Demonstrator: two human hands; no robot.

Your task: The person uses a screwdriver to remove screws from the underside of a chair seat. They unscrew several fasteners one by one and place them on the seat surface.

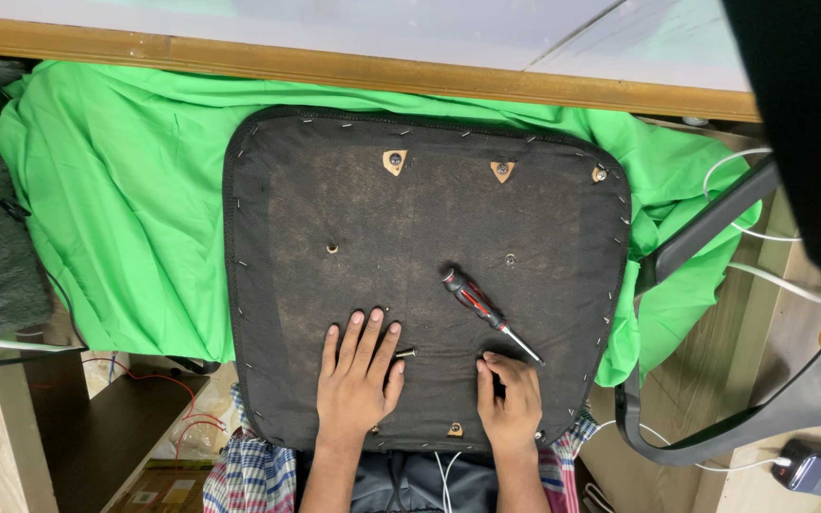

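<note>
The chair seat base (427, 275) is lying upside down in front of me in the head view, its black fabric underside facing up, resting on a green cloth (135, 218) that is draped over the bench (334, 66). I am resting my left hand (358, 380) flat on the near part of the seat, fingers spread and holding nothing. A small screw (405, 353) is lying loose just beside that hand's fingertips. My right hand (508, 399) is sitting knuckles-up near the seat's front edge with the fingers curled in; I cannot tell whether anything is pinched inside them. A screwdriver (486, 313) with a red and black handle is lying on the fabric, its tip pointing toward my right hand and nearly touching it.

Judging by what is showing, the work is partway along: several mounting holes in the seat are looking empty, some at the far edge are still carrying hardware, and the tool is not in hand. A dark chair frame (705, 228) is waiting off to the right.
</note>
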